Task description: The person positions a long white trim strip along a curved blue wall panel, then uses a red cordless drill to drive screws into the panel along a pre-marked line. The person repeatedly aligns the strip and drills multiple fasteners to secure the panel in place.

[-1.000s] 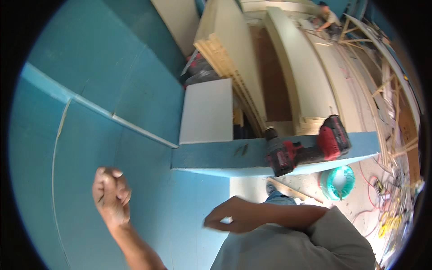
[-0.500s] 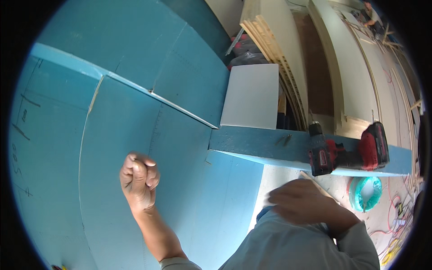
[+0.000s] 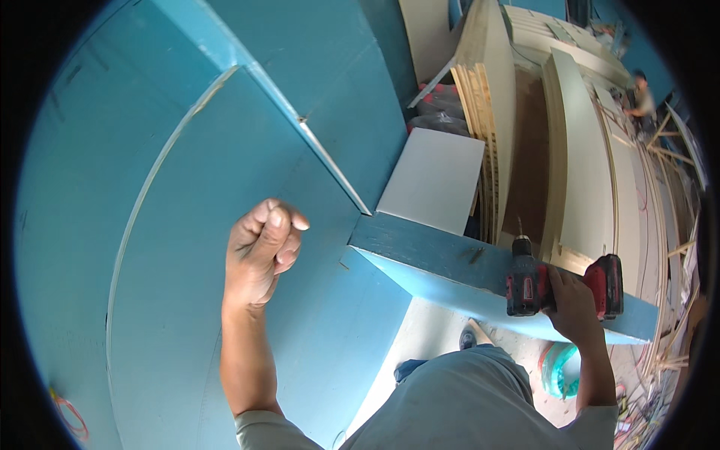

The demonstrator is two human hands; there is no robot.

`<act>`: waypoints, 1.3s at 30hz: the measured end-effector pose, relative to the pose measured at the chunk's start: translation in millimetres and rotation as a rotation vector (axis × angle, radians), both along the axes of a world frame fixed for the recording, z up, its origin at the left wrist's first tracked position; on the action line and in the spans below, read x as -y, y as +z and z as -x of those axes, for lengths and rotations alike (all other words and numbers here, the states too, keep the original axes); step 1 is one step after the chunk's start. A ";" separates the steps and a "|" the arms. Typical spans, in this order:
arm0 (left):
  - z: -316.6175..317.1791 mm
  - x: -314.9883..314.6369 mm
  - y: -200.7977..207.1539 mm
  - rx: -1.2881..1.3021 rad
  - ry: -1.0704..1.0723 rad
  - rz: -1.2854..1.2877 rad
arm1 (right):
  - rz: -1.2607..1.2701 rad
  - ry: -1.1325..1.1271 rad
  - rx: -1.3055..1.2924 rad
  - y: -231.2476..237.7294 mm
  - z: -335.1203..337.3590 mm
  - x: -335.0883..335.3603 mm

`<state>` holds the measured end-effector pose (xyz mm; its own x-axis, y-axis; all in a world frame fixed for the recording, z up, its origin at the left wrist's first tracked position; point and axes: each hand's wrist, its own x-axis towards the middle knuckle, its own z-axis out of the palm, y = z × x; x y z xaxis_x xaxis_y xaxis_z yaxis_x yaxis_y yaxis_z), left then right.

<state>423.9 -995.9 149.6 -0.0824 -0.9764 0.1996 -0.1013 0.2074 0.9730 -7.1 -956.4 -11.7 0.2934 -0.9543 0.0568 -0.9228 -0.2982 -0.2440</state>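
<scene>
My left hand [image 3: 264, 251] is raised in front of the blue wall panels [image 3: 176, 300], its fingers curled and pinched together. Whatever they may hold is too small or hidden to name. On the right, my right hand [image 3: 574, 304] is wrapped round the handle of a red and black cordless drill [image 3: 527, 285]. The drill lies at a narrow blue ledge [image 3: 420, 244], its bit pointing away from me and its battery to the right of my hand. Part of the handle is covered by my fingers.
A white box [image 3: 433, 178] stands behind the ledge, beside stacked boards [image 3: 480, 112]. Below the ledge is a round tub with turquoise lining [image 3: 559, 371]. Cords and scraps [image 3: 637, 412] litter the floor at right. Another person [image 3: 643, 105] is far off at upper right.
My right hand has moved from in front of my body up and right, and now grips the drill. The left hand stays pinched, and the whole view has shifted.
</scene>
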 end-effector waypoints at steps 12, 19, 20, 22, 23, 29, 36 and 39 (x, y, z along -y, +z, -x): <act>0.7 -2.6 11.2 -0.289 -0.010 -0.060 | -0.041 -0.154 0.178 100.1 -27.5 -9.2; -7.4 -15.0 19.0 -0.419 -0.107 -0.034 | -0.026 -0.074 1.086 102.2 -40.3 -60.0; -5.9 -15.3 20.5 -0.444 -0.124 -0.034 | -0.038 0.000 1.205 88.5 -57.2 -57.3; -7.4 -19.2 22.9 -0.491 -0.136 -0.038 | -0.007 0.296 1.367 81.8 -102.3 -48.4; -7.9 -21.4 23.6 -0.502 -0.132 -0.049 | 0.027 0.517 1.412 87.2 -129.3 -42.4; -9.7 -27.0 26.1 -0.590 -0.194 -0.091 | -0.211 0.515 1.237 78.3 -179.5 -27.9; -12.9 -26.7 19.5 -0.533 -0.183 -0.097 | -0.333 0.328 1.442 67.6 -202.3 -21.6; -12.3 -35.2 23.5 -0.463 -0.175 -0.098 | -0.323 0.375 1.485 65.7 -205.4 -26.3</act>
